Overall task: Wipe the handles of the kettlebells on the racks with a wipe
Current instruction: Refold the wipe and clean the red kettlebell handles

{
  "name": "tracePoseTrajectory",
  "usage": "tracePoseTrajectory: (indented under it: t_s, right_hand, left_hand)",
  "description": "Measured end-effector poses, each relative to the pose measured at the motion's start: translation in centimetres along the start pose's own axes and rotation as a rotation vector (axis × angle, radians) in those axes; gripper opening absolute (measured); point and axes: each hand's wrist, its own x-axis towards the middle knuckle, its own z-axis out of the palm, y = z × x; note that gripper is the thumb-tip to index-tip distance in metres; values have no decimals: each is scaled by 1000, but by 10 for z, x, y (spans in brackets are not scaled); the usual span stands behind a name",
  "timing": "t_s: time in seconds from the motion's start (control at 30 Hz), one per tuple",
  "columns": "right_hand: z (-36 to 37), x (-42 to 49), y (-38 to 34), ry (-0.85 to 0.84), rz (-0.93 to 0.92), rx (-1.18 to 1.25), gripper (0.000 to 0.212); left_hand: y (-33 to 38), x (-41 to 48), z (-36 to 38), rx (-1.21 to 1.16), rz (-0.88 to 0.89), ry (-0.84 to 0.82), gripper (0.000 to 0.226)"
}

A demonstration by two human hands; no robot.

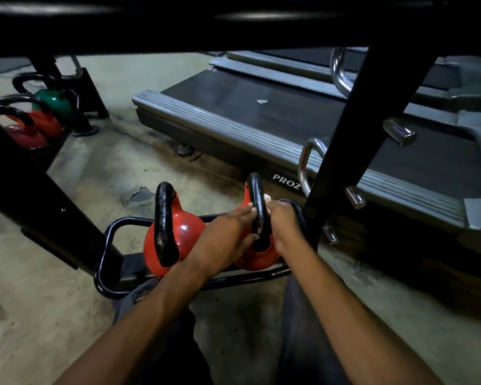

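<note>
Two red kettlebells with black handles sit on a low black rack [106, 240] in front of me. The left kettlebell [175, 232] stands untouched. My left hand [228, 234] grips the near side of the right kettlebell's handle [257, 201], fingers and thumb curled round it. My right hand [282, 223] is closed round the same handle from the right. A small pale bit shows at its fingertips, perhaps the wipe; I cannot tell. The right kettlebell's red body [258, 259] is mostly hidden by my hands.
A black rack post [353, 129] with chrome pegs rises right beside my right hand. A dark beam crosses overhead. Further kettlebells, red [36, 126] and green [56, 102], sit on a rack at the far left. A treadmill [261, 112] lies beyond on the concrete floor.
</note>
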Motion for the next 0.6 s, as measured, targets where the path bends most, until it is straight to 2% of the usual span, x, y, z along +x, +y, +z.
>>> tracePoseTrajectory:
  t_s: [0.07,0.1,0.17,0.2,0.3,0.37,0.4,0.47,0.53,0.6]
  right_hand:
    - [11,16,-20,-23,202,184,29]
    - [15,19,-25,-16,223,215,28]
    - [19,24,-25,5,151,209,26]
    - [19,25,-22,20,50,124,25]
    - [22,30,-16,3,-332,-412,24]
    - [31,48,-25,-24,-489,-767,21]
    - [36,59,-32,-46,-525,-939,22]
    - [45,79,-48,-119,-482,-1235,30]
    - [48,87,-63,-258,-439,-1481,31]
    - [47,85,-74,-407,-506,-1669,29]
  left_hand:
    - [0,2,-2,71,4,-12,63]
    - [1,3,-2,88,1,-15,63]
    - [1,4,-1,95,-11,-19,62]
    - [1,4,1,93,-19,-25,62]
    - [-2,4,4,103,-27,-45,65]
    - [-2,4,4,115,-29,-50,66]
    - [-1,4,3,119,-30,-49,66]
    - [2,4,1,125,-35,-50,66]
    - [4,3,1,118,-47,-52,65]
    - [5,2,0,105,-62,-56,65]
